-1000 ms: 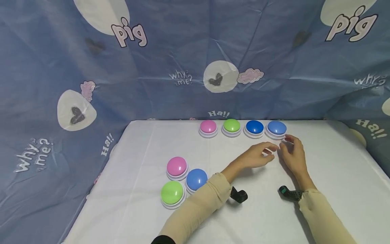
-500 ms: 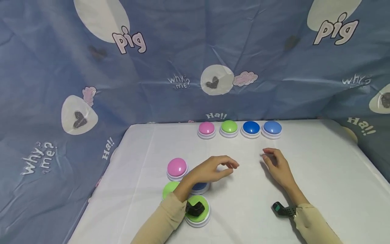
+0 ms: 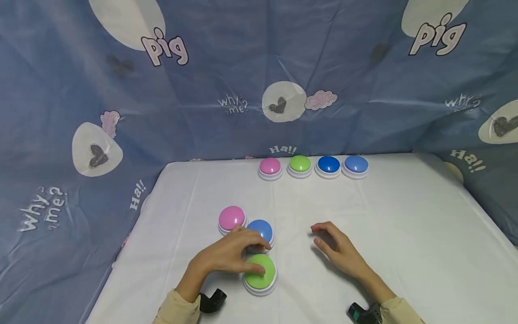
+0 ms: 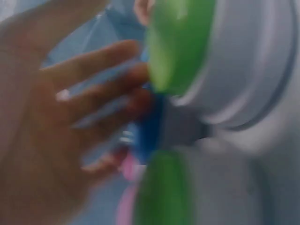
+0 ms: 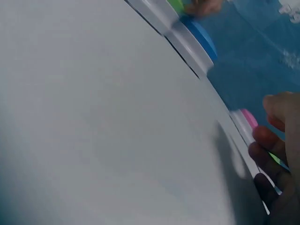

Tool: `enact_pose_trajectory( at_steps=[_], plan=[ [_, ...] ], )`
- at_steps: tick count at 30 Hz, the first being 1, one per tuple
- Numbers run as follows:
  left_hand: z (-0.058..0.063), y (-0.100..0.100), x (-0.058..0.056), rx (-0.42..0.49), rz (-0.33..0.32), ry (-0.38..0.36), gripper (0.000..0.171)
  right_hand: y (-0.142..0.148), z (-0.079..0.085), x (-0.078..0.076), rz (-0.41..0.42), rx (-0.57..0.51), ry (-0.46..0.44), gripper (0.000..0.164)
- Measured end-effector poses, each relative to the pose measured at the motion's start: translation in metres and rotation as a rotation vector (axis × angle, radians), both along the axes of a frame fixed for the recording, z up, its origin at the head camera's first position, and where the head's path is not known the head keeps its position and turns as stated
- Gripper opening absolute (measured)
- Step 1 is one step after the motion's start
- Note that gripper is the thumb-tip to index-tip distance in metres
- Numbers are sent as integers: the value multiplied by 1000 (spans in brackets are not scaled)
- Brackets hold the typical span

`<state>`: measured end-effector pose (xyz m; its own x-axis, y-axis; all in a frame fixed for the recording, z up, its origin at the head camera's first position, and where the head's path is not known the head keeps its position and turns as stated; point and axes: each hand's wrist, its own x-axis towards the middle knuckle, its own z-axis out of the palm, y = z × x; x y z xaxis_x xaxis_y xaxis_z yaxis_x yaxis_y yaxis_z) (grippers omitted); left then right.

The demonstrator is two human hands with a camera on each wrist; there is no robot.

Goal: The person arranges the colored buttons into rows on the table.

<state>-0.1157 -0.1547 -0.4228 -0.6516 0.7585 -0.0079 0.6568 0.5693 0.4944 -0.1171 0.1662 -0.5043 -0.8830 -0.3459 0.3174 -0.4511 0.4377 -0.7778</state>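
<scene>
Over a cluster of round dome push buttons on white bases, my left hand (image 3: 232, 249) is spread. Its thumb lies above the front green button (image 3: 260, 272), and its fingertips are close to the light blue button (image 3: 261, 230); contact cannot be made out. A pink button (image 3: 232, 218) stands just behind the hand. Hidden under that hand in the head view, a second green button (image 4: 161, 192) shows in the left wrist view. To the right of the cluster my right hand (image 3: 340, 249) hovers above the table, fingers loosely bent, holding nothing.
Along the back edge of the white table (image 3: 404, 216) stands a row of buttons: pink (image 3: 270, 167), green (image 3: 300, 164), dark blue (image 3: 328, 165) and light blue (image 3: 356, 165). A printed blue cloth (image 3: 226, 130) hangs behind. Each wrist wears a black device (image 3: 213, 300).
Both hands have drawn back from the far row toward the person. My left hand has moved left to the front cluster; my right hand has come nearer the table's middle. The view has shifted slightly.
</scene>
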Motion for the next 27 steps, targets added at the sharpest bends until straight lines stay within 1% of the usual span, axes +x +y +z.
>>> enact_pose_trajectory(
  at_steps=[2, 4, 6, 10, 13, 15, 18, 22, 24, 27],
  plan=[
    [5, -1, 4, -64, -16, -28, 61, -4, 2, 6, 31, 0, -24, 29],
    [11, 1, 9, -124, -35, -56, 69, -7, 3, 12, 57, 28, -34, 28],
    [15, 3, 13, -182, -43, -63, 75, -10, 3, 16, 78, 54, -35, 28],
    [20, 9, 20, -234, -23, -67, 79, -14, 2, 19, 99, 93, 4, 29],
    [21, 14, 23, -247, -9, -68, 80, -14, 0, 20, 119, 100, 36, 32],
    [19, 17, 25, -248, -2, -54, 79, -14, -1, 22, 147, 100, 45, 35],
    [12, 24, 28, -239, 3, -37, 78, -15, 0, 25, 199, 93, 25, 41],
    [2, 38, 31, -231, 11, -9, 87, -18, 5, 29, 241, 129, -3, 49],
    [-2, 43, 32, -224, 34, 7, 91, -18, 7, 29, 245, 153, -14, 49],
    [-8, 50, 33, -172, 110, 17, 90, -16, 9, 26, 253, 177, -6, 48]
  ],
)
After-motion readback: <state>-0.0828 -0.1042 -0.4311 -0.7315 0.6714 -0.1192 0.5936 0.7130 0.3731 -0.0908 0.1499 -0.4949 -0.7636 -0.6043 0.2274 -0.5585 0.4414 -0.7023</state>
